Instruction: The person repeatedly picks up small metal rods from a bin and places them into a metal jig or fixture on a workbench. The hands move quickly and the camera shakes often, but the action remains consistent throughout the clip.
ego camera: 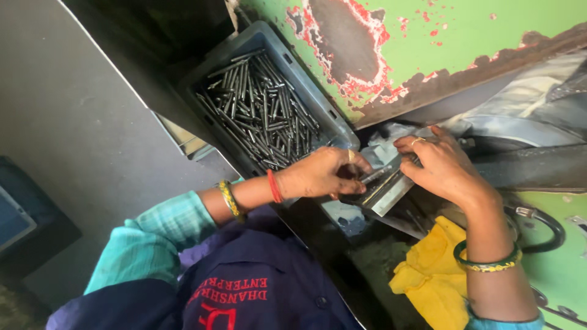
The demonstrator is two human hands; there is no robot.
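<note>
Dark navy work shirt [257, 299] nearest; left hand [321, 174] pinches a slim grey steel pin [374, 175], apparently pointing two o'clock; right hand [443, 168] presses flat, holding nothing.

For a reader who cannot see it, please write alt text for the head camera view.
Two bare hands work at a metal channel on a worn green machine: the left hand holds a thin metal rod over it, the right hand rests on its far end. A grey crate of similar rods sits beside the left hand, a yellow cloth below.
</note>
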